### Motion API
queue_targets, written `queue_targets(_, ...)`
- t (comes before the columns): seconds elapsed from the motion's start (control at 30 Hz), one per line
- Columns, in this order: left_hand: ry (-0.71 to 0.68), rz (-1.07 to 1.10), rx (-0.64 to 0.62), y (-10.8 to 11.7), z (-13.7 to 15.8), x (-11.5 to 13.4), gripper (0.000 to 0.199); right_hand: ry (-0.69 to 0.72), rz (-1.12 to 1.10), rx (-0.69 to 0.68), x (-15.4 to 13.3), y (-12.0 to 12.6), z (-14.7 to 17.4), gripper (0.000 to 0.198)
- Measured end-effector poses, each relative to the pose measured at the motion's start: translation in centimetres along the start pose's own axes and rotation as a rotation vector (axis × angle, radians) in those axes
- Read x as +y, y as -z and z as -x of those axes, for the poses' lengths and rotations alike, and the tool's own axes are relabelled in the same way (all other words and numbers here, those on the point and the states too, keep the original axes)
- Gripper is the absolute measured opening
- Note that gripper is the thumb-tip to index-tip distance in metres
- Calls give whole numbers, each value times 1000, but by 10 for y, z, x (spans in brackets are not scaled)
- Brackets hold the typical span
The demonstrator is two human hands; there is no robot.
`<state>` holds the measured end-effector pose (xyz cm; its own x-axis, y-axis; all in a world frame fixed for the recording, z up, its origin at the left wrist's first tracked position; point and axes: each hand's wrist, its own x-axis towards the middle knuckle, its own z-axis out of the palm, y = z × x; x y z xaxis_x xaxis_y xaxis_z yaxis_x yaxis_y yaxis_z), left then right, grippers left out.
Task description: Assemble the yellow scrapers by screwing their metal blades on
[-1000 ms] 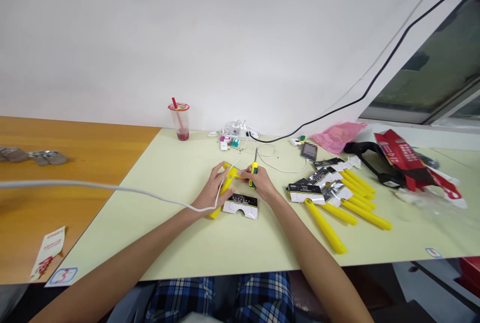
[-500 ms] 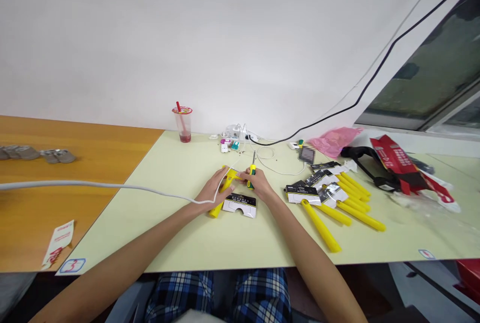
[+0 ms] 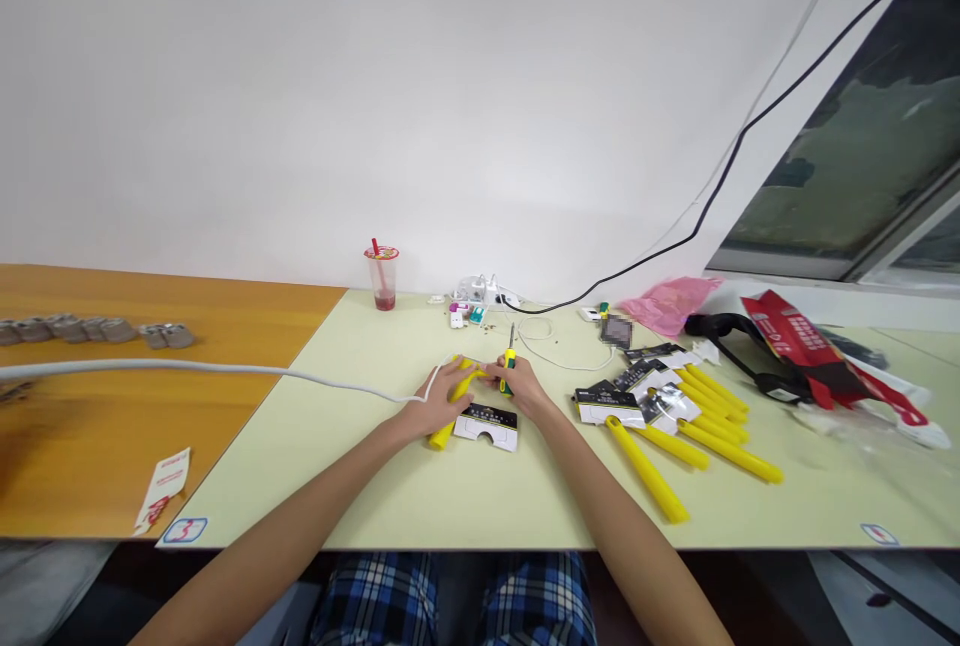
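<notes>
My left hand [image 3: 433, 411] is closed around a yellow long-handled tool [image 3: 442, 438], whose wide end points away from me. In my right hand [image 3: 526, 388] is a screwdriver [image 3: 509, 360] with a green and yellow handle, its shaft pointing up and away. The fingertips of that hand are close to the tool's wide end; whether they touch it I cannot tell. A black and white packaging card [image 3: 486, 426] lies between my hands. Over my left hand runs a white cable [image 3: 337, 384].
Several yellow tools [image 3: 649, 471] with cards are piled on the right. Beyond them lie black headphones [image 3: 724, 326], a red package [image 3: 802, 346] and a pink bag [image 3: 671, 304]. A plastic cup [image 3: 383, 276] stands near the wall, left of a power strip [image 3: 480, 290]. Grey pieces [image 3: 97, 328] line the orange table.
The camera view has tilted up and turned slightly left, so the table appears lower and further right. Both hands keep nearly the same hold on the yellow tool and the screwdriver.
</notes>
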<state>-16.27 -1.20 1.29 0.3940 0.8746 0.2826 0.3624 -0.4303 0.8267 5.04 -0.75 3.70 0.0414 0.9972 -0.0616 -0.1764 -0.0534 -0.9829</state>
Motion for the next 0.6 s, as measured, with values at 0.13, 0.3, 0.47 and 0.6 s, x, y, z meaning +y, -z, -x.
queue_targets(0.13,18,-108,-26,-1,0,6,58,-4,-44,10,0,-3,0,64)
queue_targets(0.3,5,-164,6,0,1,22,64,34,-102,26,-8,-7,3,65)
queue_targets(0.47,-165,-225,44,1,-3,25,71,136,-146,-19,-19,-10,8,69)
queue_targets(0.6,-264,-249,95,-1,-5,14,73,201,-133,-27,-21,-13,11,71)
